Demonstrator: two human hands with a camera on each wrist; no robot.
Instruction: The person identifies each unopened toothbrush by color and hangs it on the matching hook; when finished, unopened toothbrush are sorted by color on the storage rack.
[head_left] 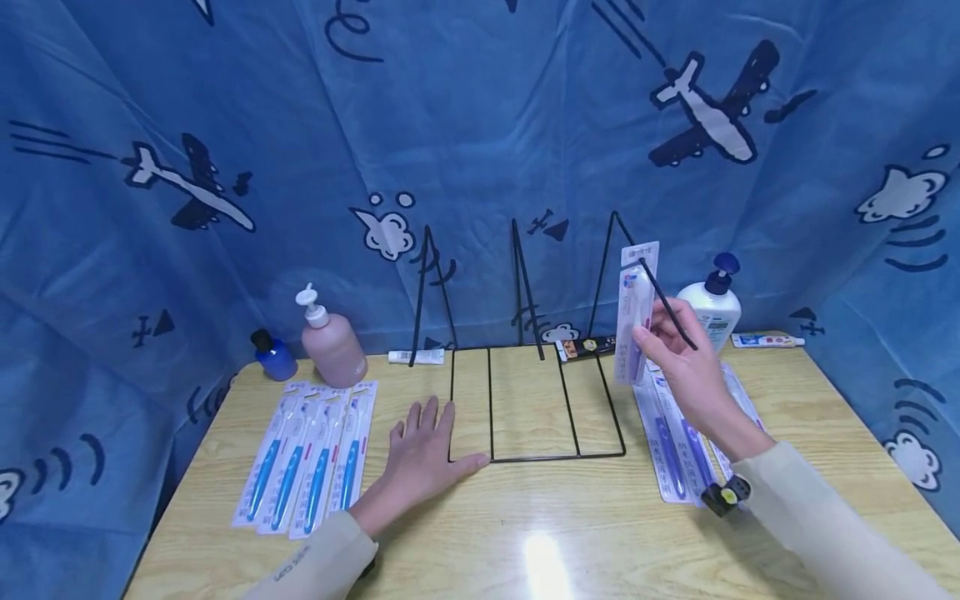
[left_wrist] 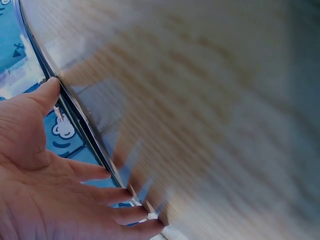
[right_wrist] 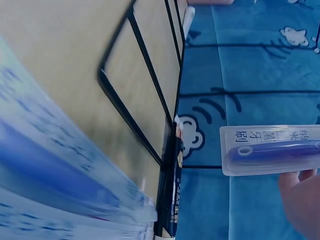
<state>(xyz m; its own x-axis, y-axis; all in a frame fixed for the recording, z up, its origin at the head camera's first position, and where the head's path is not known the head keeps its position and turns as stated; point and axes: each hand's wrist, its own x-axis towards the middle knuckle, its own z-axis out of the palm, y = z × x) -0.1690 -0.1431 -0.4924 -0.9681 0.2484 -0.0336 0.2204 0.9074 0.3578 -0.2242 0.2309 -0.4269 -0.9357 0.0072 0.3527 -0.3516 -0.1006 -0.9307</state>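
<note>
My right hand [head_left: 678, 354] pinches a packaged toothbrush [head_left: 632, 321] with a purple handle, held upright at the right arm of a black wire rack [head_left: 532, 459]. One sloping rod meets the upper part of the pack; whether it runs through a hole there I cannot tell. In the right wrist view, the fingers [right_wrist: 298, 187] press against the lower edge of the clear pack [right_wrist: 272, 150]. My left hand [head_left: 422, 448] lies with spread fingers on the table, its thumb at the rack's front left corner. In the left wrist view, the left hand [left_wrist: 55, 175] shows its palm side.
Packaged blue toothbrushes [head_left: 311, 467] lie left, purple ones [head_left: 678, 442] right. Behind stand a blue bottle [head_left: 276, 358], a pink pump bottle [head_left: 335, 350] and a white pump bottle [head_left: 716, 310]. Toothpaste tubes, white [head_left: 417, 357], black [head_left: 585, 347] and another white one [head_left: 767, 341], lie along the back.
</note>
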